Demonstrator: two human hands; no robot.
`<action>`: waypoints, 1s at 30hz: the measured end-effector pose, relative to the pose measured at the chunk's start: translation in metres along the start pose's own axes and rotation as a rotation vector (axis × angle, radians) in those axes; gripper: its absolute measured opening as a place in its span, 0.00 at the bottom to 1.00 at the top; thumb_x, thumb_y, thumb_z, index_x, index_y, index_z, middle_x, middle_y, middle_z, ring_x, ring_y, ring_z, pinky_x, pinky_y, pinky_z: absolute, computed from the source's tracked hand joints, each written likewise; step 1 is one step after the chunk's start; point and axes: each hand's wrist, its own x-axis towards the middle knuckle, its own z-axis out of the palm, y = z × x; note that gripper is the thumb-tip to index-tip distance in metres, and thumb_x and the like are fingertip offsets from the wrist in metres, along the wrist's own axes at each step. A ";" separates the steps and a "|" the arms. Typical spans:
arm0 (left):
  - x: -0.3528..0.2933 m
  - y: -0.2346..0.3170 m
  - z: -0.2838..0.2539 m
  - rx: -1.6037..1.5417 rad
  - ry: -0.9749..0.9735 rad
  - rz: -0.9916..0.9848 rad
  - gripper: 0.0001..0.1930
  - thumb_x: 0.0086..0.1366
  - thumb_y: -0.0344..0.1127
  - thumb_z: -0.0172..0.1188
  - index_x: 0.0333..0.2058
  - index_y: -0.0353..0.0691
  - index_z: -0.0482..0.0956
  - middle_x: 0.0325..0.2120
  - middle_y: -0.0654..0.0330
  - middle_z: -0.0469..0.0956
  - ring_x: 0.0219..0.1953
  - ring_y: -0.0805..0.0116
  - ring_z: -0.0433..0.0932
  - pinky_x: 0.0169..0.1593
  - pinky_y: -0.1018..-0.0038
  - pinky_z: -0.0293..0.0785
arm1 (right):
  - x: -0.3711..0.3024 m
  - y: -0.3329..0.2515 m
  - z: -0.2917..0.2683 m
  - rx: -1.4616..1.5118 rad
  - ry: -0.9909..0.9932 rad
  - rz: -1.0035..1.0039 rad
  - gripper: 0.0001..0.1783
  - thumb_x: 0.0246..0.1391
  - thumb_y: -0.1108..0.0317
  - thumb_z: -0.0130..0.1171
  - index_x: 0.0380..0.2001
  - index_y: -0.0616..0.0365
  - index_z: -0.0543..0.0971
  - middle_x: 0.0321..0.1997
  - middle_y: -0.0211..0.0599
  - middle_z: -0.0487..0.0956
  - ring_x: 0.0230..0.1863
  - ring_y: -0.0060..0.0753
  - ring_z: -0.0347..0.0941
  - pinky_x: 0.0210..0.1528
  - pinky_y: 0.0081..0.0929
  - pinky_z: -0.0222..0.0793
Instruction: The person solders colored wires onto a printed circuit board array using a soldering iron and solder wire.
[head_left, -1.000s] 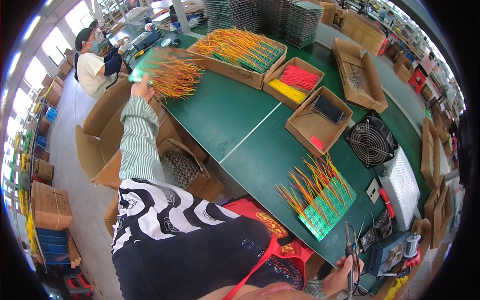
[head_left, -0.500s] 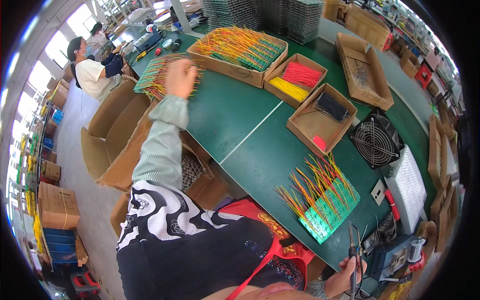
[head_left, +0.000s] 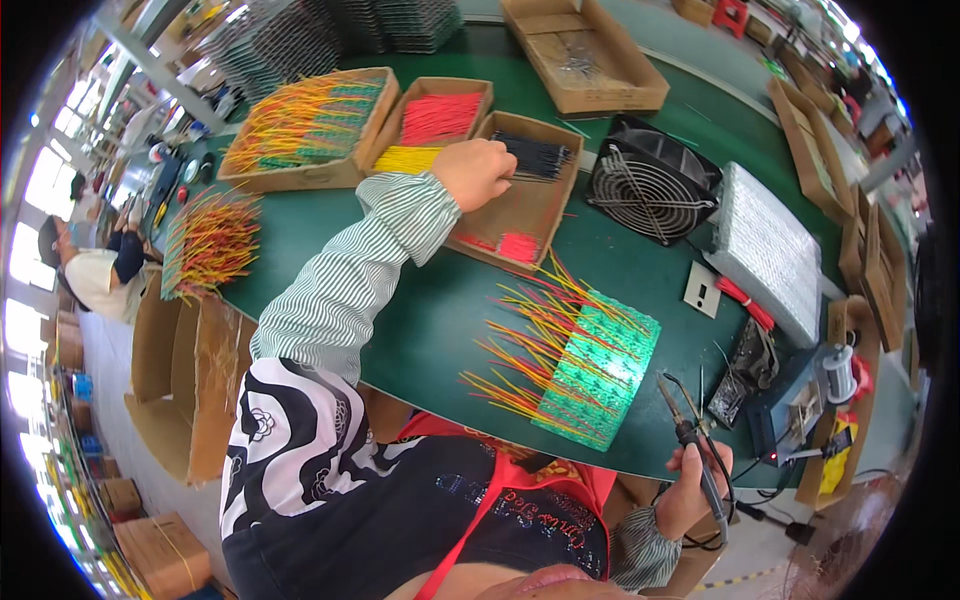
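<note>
My left hand (head_left: 472, 175) is over a cardboard box (head_left: 500, 218) that holds black wires (head_left: 535, 157) and short red pieces (head_left: 518, 247). Its fingers are curled together, and what they hold, if anything, is hidden. At the lower right, my right hand (head_left: 690, 490) grips a soldering iron (head_left: 702, 455), its tip pointing up and away. Between the hands lies a green circuit board panel (head_left: 600, 370), with red and yellow wires (head_left: 525, 345) sticking out to its left. Another wired panel (head_left: 212, 243) sits at the table's left end.
Behind stand a box of wired boards (head_left: 305, 178) and a box of red and yellow wires (head_left: 440, 118). A black fan (head_left: 655, 180), a foil-wrapped block (head_left: 765, 250) and a soldering station (head_left: 795, 400) line the right side. An open carton (head_left: 185, 390) stands left of the table; a co-worker (head_left: 95, 270) sits beyond.
My left hand has moved from the wired panel at the left end to the box with black wires. The view has turned right. My right hand still holds the soldering iron.
</note>
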 end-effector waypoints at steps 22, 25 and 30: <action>0.063 -0.003 0.047 0.300 -0.049 0.078 0.06 0.54 0.32 0.53 0.28 0.43 0.80 0.29 0.61 0.76 0.37 0.62 0.73 0.39 0.68 0.73 | 0.025 0.000 0.017 0.117 -0.053 0.068 0.08 0.45 0.78 0.55 0.31 0.65 0.70 0.21 0.38 0.75 0.19 0.22 0.71 0.24 0.17 0.70; 0.059 0.003 0.040 0.351 -0.045 0.118 0.08 0.55 0.31 0.51 0.30 0.43 0.80 0.28 0.61 0.77 0.38 0.62 0.72 0.39 0.69 0.72 | 0.024 -0.002 0.017 0.124 -0.054 0.089 0.08 0.44 0.78 0.56 0.31 0.66 0.70 0.21 0.38 0.75 0.19 0.23 0.71 0.24 0.18 0.70; 0.058 0.003 0.036 0.321 -0.130 0.088 0.08 0.56 0.31 0.51 0.31 0.42 0.79 0.29 0.59 0.76 0.37 0.60 0.73 0.39 0.66 0.72 | 0.022 -0.001 0.017 0.122 -0.047 0.089 0.08 0.44 0.78 0.56 0.31 0.66 0.70 0.21 0.38 0.75 0.19 0.22 0.71 0.23 0.18 0.70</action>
